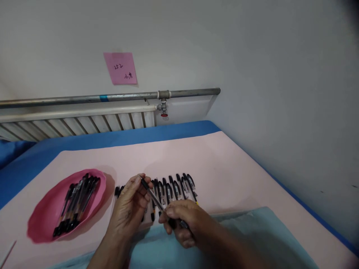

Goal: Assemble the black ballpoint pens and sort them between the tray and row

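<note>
A clear-barrelled black pen [156,200] slants between my two hands, its pointed tip bare and towards the upper left. Around the tip end, the fingers of my left hand [130,200] are closed. My right hand [187,220] grips the pen's other end, and a dark piece that looks like a pen cap shows among its fingers, partly hidden. Just beyond both hands, several capped black pens [175,188] lie side by side in a row. My left hand covers part of that row.
A pink scalloped bowl [42,216] at the left holds several black pens [77,203]. Light blue cloth [246,228] lies along the near edge of the pink tabletop [218,168]. A white stick-like item [8,254] rests at the lower left. Behind are a radiator [75,125] and pipe [129,96].
</note>
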`<state>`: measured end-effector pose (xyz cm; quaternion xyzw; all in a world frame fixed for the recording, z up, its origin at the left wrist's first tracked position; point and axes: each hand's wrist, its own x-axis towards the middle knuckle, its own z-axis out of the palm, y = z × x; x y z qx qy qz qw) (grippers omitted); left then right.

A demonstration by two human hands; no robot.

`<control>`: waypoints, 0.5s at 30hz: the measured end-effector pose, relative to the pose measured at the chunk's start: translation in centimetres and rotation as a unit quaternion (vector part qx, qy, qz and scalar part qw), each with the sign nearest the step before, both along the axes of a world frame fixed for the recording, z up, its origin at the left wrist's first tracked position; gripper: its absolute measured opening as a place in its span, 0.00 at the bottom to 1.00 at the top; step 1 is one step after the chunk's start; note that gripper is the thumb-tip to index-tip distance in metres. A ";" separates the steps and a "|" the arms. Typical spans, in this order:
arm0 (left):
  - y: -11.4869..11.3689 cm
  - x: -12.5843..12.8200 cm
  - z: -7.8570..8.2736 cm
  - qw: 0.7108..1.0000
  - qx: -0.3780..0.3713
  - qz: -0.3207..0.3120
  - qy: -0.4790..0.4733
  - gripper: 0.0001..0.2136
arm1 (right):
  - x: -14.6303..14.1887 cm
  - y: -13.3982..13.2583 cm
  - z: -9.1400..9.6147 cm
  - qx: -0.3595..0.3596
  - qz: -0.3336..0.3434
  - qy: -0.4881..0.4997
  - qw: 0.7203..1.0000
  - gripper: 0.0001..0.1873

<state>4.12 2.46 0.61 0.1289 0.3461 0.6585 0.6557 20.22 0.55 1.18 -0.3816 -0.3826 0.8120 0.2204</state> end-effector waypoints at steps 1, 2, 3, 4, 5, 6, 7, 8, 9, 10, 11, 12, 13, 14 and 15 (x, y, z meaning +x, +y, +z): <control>0.0 0.0 0.0 1.000 0.000 0.002 0.000 0.03 | 0.0 0.0 0.0 0.005 -0.009 -0.011 1.000 0.08; 0.0 0.0 0.0 1.000 -0.002 0.005 0.001 0.03 | -0.1 0.1 0.0 0.021 -0.026 -0.031 0.999 0.06; 0.0 0.0 0.0 1.000 -0.003 0.008 0.001 0.03 | -0.1 0.1 0.0 0.041 -0.050 -0.054 0.996 0.04; 0.0 0.0 0.0 1.000 -0.005 0.011 0.001 0.03 | -0.1 0.1 0.0 0.057 -0.071 -0.069 0.993 0.05; 0.0 0.0 0.1 1.000 -0.006 0.012 0.000 0.03 | -0.2 0.0 0.0 0.062 -0.082 -0.070 0.992 0.06; 0.0 0.0 0.1 1.000 -0.006 0.011 0.000 0.03 | -0.2 0.0 0.0 0.055 -0.079 -0.059 0.994 0.07; -0.1 0.0 0.1 1.000 -0.006 0.009 0.000 0.04 | -0.1 0.0 0.0 0.037 -0.062 -0.037 0.997 0.06; -0.1 0.0 0.1 1.000 -0.006 0.006 0.000 0.04 | -0.1 -0.1 0.1 0.016 -0.040 -0.013 0.999 0.07; -0.1 0.0 0.1 1.000 -0.005 0.003 0.001 0.04 | -0.1 -0.1 0.1 -0.001 -0.015 0.006 1.000 0.08; -0.1 0.0 0.1 1.000 -0.004 0.002 0.002 0.04 | -0.1 -0.1 0.1 -0.010 0.002 0.014 1.000 0.09; -0.1 0.0 0.1 1.000 -0.004 0.002 0.003 0.04 | -0.1 -0.1 0.1 -0.011 0.004 0.008 1.000 0.09; -0.1 0.0 0.1 1.000 -0.004 0.004 0.004 0.04 | -0.1 -0.1 0.0 -0.004 -0.006 -0.010 1.000 0.07; -0.1 0.0 0.1 1.000 -0.004 0.007 0.004 0.04 | -0.2 -0.1 -0.2 0.014 -0.025 -0.035 0.999 0.05; -0.1 0.0 0.1 1.000 -0.005 0.010 0.003 0.04 | -0.2 -0.1 -0.3 0.039 -0.047 -0.061 0.996 0.05; -0.1 0.0 0.1 1.000 -0.005 0.013 0.001 0.04 | -0.2 -0.1 -0.4 0.064 -0.066 -0.080 0.993 0.06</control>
